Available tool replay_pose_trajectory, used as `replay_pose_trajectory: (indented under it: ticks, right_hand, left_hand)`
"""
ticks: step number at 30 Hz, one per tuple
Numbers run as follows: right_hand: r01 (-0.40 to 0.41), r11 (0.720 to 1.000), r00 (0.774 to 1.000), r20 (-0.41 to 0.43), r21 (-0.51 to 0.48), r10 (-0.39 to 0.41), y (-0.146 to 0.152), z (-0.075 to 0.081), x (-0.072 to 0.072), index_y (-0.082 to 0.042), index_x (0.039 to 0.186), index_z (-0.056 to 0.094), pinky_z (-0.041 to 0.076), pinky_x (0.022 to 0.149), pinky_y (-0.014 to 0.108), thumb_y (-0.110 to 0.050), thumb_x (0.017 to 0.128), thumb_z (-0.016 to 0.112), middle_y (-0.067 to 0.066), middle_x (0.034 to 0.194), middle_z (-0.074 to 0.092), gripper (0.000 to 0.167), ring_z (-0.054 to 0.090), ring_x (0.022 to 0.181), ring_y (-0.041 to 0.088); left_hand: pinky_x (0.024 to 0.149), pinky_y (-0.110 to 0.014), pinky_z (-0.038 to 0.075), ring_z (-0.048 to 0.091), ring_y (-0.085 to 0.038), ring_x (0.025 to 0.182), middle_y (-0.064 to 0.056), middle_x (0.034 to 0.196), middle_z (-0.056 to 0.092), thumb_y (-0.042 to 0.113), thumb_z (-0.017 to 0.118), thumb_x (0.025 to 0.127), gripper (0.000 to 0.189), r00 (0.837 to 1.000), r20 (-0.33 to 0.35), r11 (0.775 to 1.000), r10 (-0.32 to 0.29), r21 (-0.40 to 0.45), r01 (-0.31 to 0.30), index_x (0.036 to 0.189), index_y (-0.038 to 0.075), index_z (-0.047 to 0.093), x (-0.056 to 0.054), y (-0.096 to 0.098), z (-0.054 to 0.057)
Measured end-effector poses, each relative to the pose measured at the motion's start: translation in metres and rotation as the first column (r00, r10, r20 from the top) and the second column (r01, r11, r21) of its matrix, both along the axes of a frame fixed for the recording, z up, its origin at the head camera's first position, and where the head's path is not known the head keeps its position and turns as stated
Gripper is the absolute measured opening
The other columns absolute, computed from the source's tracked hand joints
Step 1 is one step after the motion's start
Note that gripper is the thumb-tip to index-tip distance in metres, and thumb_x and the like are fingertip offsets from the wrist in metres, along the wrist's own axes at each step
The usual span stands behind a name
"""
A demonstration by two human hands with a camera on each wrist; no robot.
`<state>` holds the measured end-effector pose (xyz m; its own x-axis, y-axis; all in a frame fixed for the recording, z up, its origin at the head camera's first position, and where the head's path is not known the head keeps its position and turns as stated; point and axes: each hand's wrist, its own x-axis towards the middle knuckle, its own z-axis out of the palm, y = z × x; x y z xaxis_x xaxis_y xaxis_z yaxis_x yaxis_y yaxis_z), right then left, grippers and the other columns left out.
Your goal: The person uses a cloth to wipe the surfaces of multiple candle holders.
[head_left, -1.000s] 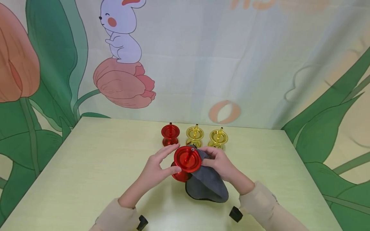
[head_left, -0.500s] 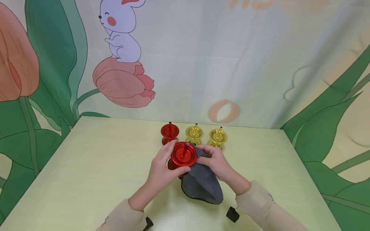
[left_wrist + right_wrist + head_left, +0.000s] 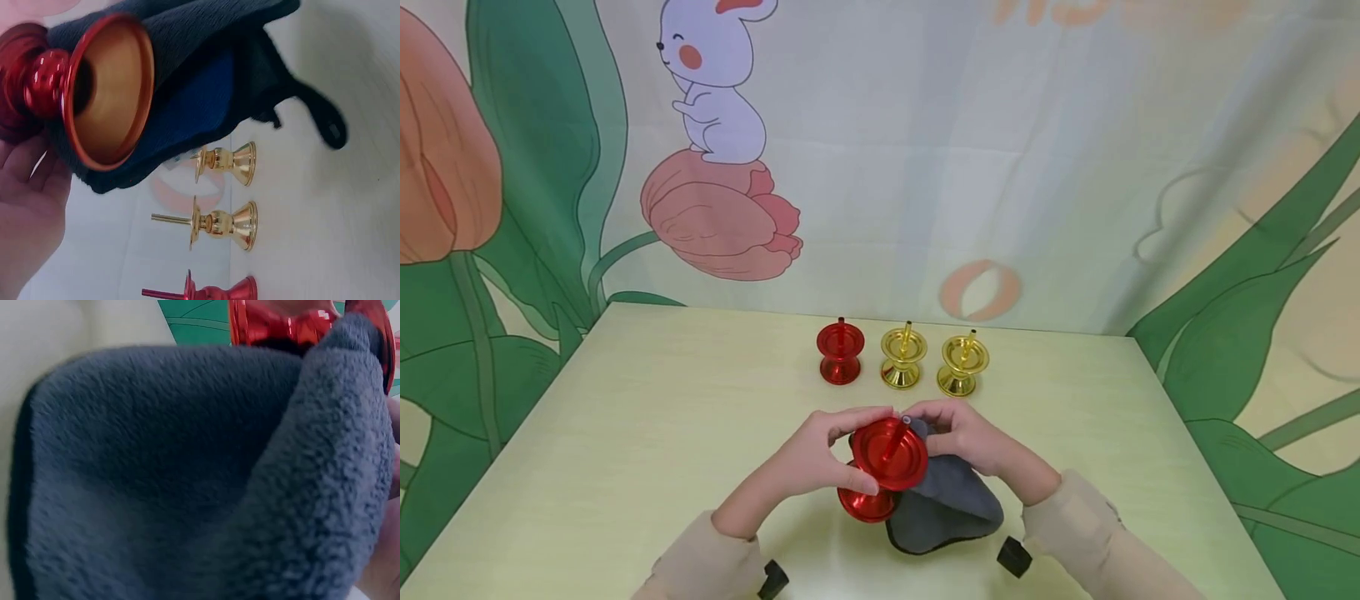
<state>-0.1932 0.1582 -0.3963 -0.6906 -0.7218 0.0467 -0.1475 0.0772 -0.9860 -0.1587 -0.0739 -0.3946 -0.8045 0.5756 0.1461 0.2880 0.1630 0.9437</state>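
- One red candle holder (image 3: 880,462) is raised above the desk (image 3: 685,417), long axis tilted, spike pointing up and rightward (hollow base lower left).
- Left hand (image 3: 814,457) grips its dish between thumb and fingers.
- Right hand (image 3: 967,437) pinches a gray cloth (image 3: 951,504) at the dish's edge.

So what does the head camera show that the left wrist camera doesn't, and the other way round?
Only the head view shows the rabbit on the backdrop and both beige sleeves. Only the left wrist view shows the hollow underside of the held red holder. Both show that holder, the left hand, the grey cloth, the standing red holder (cut off in the left wrist view) and the two gold holders.
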Motion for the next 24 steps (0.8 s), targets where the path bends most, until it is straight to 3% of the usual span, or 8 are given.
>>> replay_pose_trajectory:
  ticks: [3,5,8,12,14,18,24]
  right_hand:
    - [-0.054,0.999,0.998,0.021,0.001,0.054,0.0,0.0,0.001,0.017,0.111,0.048,0.047,0.079,0.023,0.0,0.079,0.056,-0.011,0.096,0.064,0.037,0.056,0.089,0.006]
    - [-0.032,0.999,0.999,0.024,0.04,0.032,0.0,0.0,0.001,0.014,0.112,0.05,0.047,0.081,0.023,0.0,0.079,0.057,-0.01,0.097,0.064,0.036,0.056,0.091,0.006]
    - [0.056,0.991,0.998,0.034,0.126,-0.06,0.002,0.0,0.0,0.008,0.114,0.052,0.048,0.08,0.024,-0.001,0.079,0.057,-0.003,0.101,0.063,0.037,0.056,0.091,0.009]
    - [0.169,0.97,0.98,0.079,0.177,-0.185,0.01,0.0,-0.002,0.007,0.116,0.051,0.05,0.076,0.024,-0.002,0.079,0.058,0.001,0.099,0.061,0.038,0.057,0.086,0.011]
    - [0.198,0.964,0.972,0.095,0.176,-0.216,0.015,0.001,-0.003,0.008,0.117,0.05,0.05,0.075,0.023,-0.002,0.079,0.058,-0.001,0.099,0.061,0.04,0.058,0.084,0.01]
    - [0.231,0.954,0.961,0.108,0.189,-0.254,0.025,0.001,-0.004,0.008,0.119,0.048,0.05,0.075,0.022,-0.004,0.079,0.059,0.001,0.103,0.061,0.043,0.058,0.085,0.008]
    - [0.273,0.938,0.951,0.089,0.213,-0.297,0.037,-0.001,-0.004,0.007,0.121,0.047,0.049,0.076,0.022,-0.006,0.079,0.061,0.006,0.111,0.059,0.046,0.057,0.089,0.006]
  left_hand:
    - [0.097,-0.043,0.039,0.047,-0.018,0.117,-0.003,0.125,0.054,0.022,0.073,0.071,0.067,0.996,0.052,0.997,-0.073,0.032,0.071,0.13,0.011,0.045,-0.002,-0.005,-0.003]
    - [0.098,-0.044,0.037,0.047,-0.019,0.118,-0.004,0.126,0.053,0.02,0.073,0.071,0.067,0.995,0.073,0.997,-0.069,0.047,0.065,0.131,0.01,0.044,-0.003,-0.007,-0.005]
    - [0.099,-0.046,0.035,0.046,-0.021,0.119,-0.004,0.126,0.053,0.018,0.073,0.071,0.066,0.996,0.092,0.998,-0.003,0.063,-0.003,0.131,0.011,0.044,-0.005,-0.013,-0.007]
    - [0.096,-0.046,0.039,0.041,-0.025,0.123,-0.006,0.128,0.051,0.018,0.073,0.07,0.068,0.983,0.092,0.985,0.158,0.062,-0.164,0.131,0.013,0.044,-0.012,-0.022,-0.008]
    - [0.094,-0.045,0.041,0.038,-0.026,0.126,-0.006,0.13,0.049,0.02,0.074,0.069,0.069,0.965,0.079,0.966,0.252,0.046,-0.256,0.131,0.015,0.044,-0.017,-0.026,-0.01]
    - [0.098,-0.047,0.036,0.035,-0.022,0.128,-0.002,0.131,0.049,0.028,0.076,0.068,0.071,0.911,0.046,0.911,0.41,0.027,-0.411,0.131,0.019,0.044,-0.029,-0.035,-0.012]
    - [0.102,-0.045,0.032,0.034,-0.018,0.129,0.001,0.134,0.045,0.033,0.076,0.066,0.075,0.827,0.033,0.826,0.562,0.026,-0.563,0.132,0.018,0.043,-0.046,-0.045,-0.017]
